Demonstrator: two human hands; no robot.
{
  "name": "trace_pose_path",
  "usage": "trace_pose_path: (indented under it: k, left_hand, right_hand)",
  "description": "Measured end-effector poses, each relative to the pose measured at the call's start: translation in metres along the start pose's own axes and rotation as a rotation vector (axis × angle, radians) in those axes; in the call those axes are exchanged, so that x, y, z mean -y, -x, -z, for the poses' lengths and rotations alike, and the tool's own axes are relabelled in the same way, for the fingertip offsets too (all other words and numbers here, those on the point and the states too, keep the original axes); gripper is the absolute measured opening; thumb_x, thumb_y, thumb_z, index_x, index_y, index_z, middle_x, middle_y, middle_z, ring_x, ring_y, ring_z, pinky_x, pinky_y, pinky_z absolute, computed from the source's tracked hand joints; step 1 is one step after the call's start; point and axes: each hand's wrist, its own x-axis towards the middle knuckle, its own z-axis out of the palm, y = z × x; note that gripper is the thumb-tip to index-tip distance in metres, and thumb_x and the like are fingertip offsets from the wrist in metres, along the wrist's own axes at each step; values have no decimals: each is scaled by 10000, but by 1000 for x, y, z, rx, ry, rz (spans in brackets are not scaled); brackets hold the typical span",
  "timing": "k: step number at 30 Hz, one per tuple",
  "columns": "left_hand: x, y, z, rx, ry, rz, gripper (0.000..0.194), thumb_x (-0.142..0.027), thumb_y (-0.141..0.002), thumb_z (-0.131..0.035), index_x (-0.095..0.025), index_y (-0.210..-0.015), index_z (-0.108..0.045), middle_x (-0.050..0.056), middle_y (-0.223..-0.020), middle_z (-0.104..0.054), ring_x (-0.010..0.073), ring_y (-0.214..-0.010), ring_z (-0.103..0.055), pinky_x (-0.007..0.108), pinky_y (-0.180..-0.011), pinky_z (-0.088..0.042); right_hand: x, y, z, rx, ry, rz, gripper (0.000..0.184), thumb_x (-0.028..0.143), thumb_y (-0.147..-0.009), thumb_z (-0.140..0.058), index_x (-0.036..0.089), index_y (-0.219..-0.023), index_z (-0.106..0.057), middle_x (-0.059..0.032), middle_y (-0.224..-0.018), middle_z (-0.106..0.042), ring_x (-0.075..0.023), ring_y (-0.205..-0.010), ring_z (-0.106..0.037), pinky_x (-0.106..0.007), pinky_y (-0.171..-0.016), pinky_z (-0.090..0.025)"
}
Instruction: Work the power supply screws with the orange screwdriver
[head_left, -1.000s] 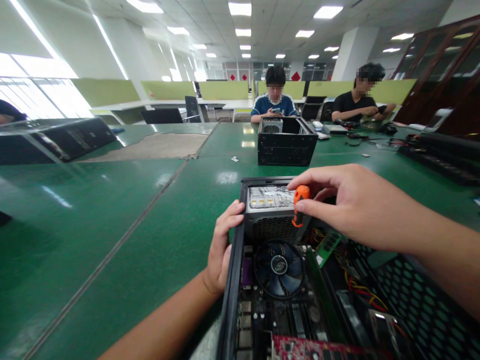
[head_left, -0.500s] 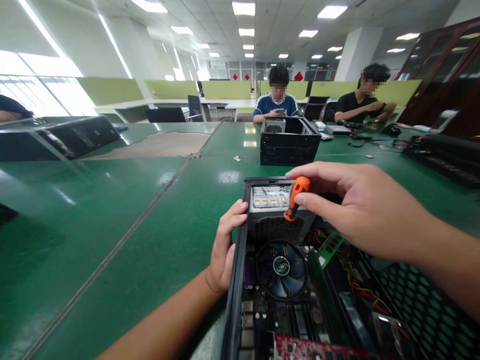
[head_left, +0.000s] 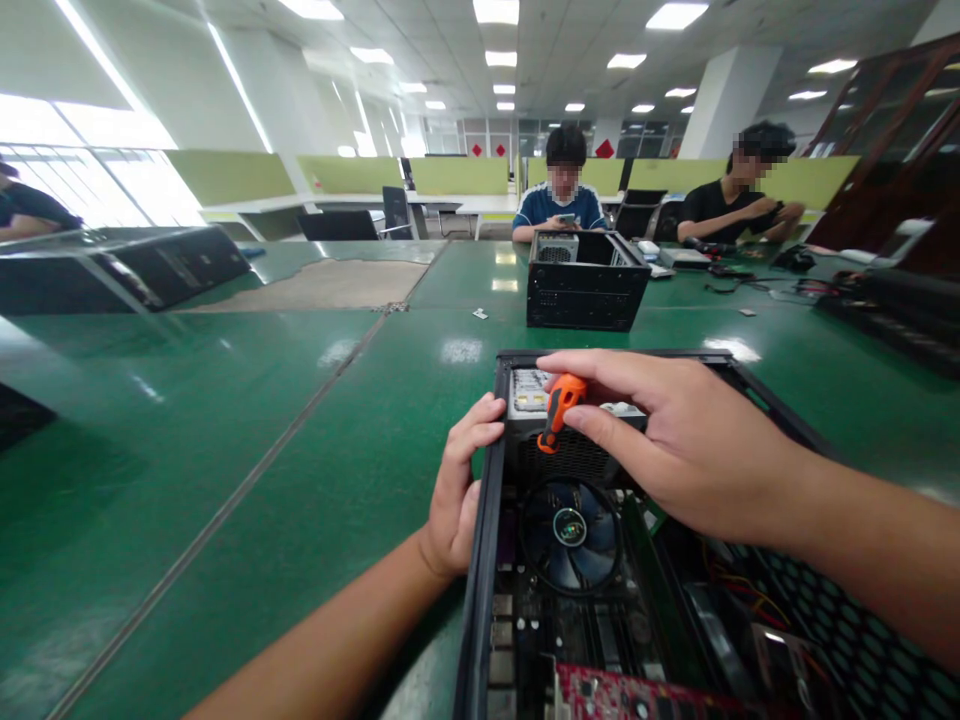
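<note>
Between the thumb and fingers of my right hand (head_left: 667, 430) is an orange and black screwdriver (head_left: 561, 412), held tilted over the power supply (head_left: 529, 392). Its shaft is not visible. My left hand (head_left: 463, 480) grips the left edge of the open black computer case (head_left: 481, 580), fingertips over the rim. Inside the case, a round cooling fan (head_left: 570, 540) sits below the power supply's mesh. A red circuit board (head_left: 637, 695) lies nearer to me, and a green memory stick is mostly hidden under my right hand.
A second black computer case (head_left: 589, 290) stands farther back on the green table (head_left: 225, 440). Another case (head_left: 180, 265) lies at the left. Two people sit across the table; a third person's arm shows far left. Cables (head_left: 742, 280) and parts lie at the right.
My right hand has moved left with the screwdriver, from the right part of the power supply toward the case's left edge. My left hand keeps its grip. The whole view has shifted slightly.
</note>
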Motion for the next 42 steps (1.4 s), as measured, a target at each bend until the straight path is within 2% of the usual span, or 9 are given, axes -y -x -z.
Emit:
trace_pose_path:
  k: [8,14,19,28,31,34,36,38,42]
  left_hand:
    - [0,-2,0,-4,-18,-7,534,-419,-1288,-693,-353,-1817,-709,123,-1833,-811,365,-1809,-724,643,-1499,-624]
    - [0,-4,-1,1,-14,-32,545,-377,-1293,-680,-342,-1836,-693,107,-1867,-790,335,-1826,-710,597,-1517,-608]
    - [0,-3,0,3,-7,-33,558,-360,-1293,-687,-336,-1851,-681,106,-1878,-781,323,-1849,-687,564,-1539,-589]
    - [0,-4,-1,-2,10,-27,544,-375,-1297,-701,-347,-1840,-689,118,-1868,-786,353,-1843,-697,613,-1535,-602]
    - [0,-3,-1,-4,18,-14,534,-381,-1300,-722,-364,-1834,-696,123,-1852,-795,375,-1824,-715,643,-1522,-615]
    - [1,0,1,-8,25,-5,529,-379,-1302,-733,-363,-1830,-701,122,-1835,-805,368,-1814,-723,624,-1530,-604]
    - [3,1,1,-7,25,1,530,-379,-1300,-743,-363,-1829,-704,123,-1840,-800,365,-1819,-719,612,-1535,-598]
    - [3,1,1,-5,22,3,531,-381,-1300,-743,-367,-1829,-702,124,-1846,-795,373,-1818,-719,627,-1528,-604]
    - [2,-1,0,-5,13,-10,530,-385,-1308,-713,-367,-1837,-690,126,-1846,-795,380,-1819,-717,656,-1512,-618]
  right_hand:
    - [-1,-1,-2,24,-18,6,435,203,-1191,-682,194,-1529,-955,-143,-1591,-972,-332,-1437,-958,-482,-1288,-751]
    - [-9,-2,-6,24,-25,99,469,187,-1216,-656,124,-1593,-927,-176,-1589,-967,-332,-1444,-958,-463,-1288,-753]
    - [-9,-1,-7,14,-21,101,449,176,-1213,-667,120,-1565,-939,-174,-1572,-974,-329,-1419,-967,-453,-1269,-761]
    - [-11,-1,-7,18,-12,116,467,181,-1215,-647,105,-1586,-922,-185,-1579,-969,-340,-1431,-959,-482,-1285,-748]
    - [-9,-2,-9,-3,-25,89,377,178,-1191,-698,167,-1465,-956,-147,-1472,-1005,-332,-1340,-974,-459,-1184,-765]
    - [-5,-4,-12,-41,-2,51,151,190,-1115,-832,215,-1190,-961,-98,-1239,-1021,-308,-1081,-966,-421,-971,-754]
    - [-4,-5,-13,-60,25,50,72,188,-1080,-879,219,-1101,-940,-79,-1139,-1004,-289,-978,-935,-410,-910,-732]
    - [-5,-5,-13,-61,30,83,144,177,-1107,-833,199,-1180,-956,-100,-1187,-1008,-292,-1028,-946,-419,-959,-746]
    - [-11,-3,-13,-18,-5,187,446,144,-1197,-644,103,-1552,-909,-196,-1556,-970,-311,-1424,-947,-452,-1274,-730]
